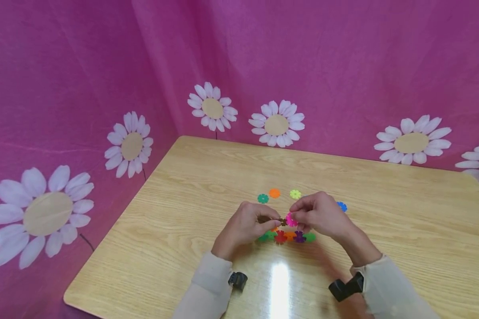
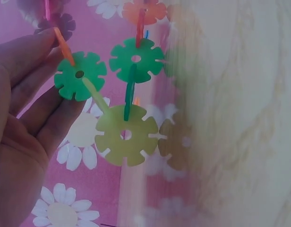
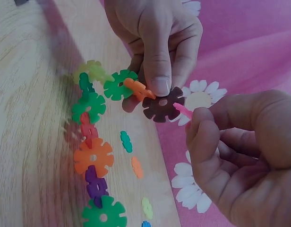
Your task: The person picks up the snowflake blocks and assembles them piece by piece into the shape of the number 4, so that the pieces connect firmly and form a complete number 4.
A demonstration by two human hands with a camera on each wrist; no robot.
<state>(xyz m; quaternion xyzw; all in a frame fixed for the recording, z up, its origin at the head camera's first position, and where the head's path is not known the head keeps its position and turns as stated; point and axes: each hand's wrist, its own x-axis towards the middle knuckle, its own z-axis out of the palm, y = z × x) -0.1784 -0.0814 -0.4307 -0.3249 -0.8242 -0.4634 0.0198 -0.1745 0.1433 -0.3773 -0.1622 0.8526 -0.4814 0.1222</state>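
Note:
Thumb and fingers of my left hand (image 1: 245, 223) pinch a dark brown notched disc (image 3: 163, 105), the end piece of a chain of flower-shaped plastic discs. My right hand (image 1: 317, 215) pinches a pink disc (image 1: 291, 220), whose edge meets a slot of the brown one. From the brown disc the chain runs through an orange disc (image 3: 138, 88) and a green disc (image 3: 121, 85) to a yellow-green disc (image 2: 126, 135), where it bends back. Its other stretch, with a red disc (image 1: 280, 237), a purple disc (image 3: 97, 186) and more, lies along the table nearer the body.
Loose discs lie beyond the hands on the wooden table (image 1: 175, 212): a green one (image 1: 263, 198), an orange one (image 1: 274, 193), a yellow one (image 1: 295, 194). A blue disc (image 1: 342, 206) is beside the right hand. A pink daisy-print curtain (image 1: 323, 66) borders the table's back and left.

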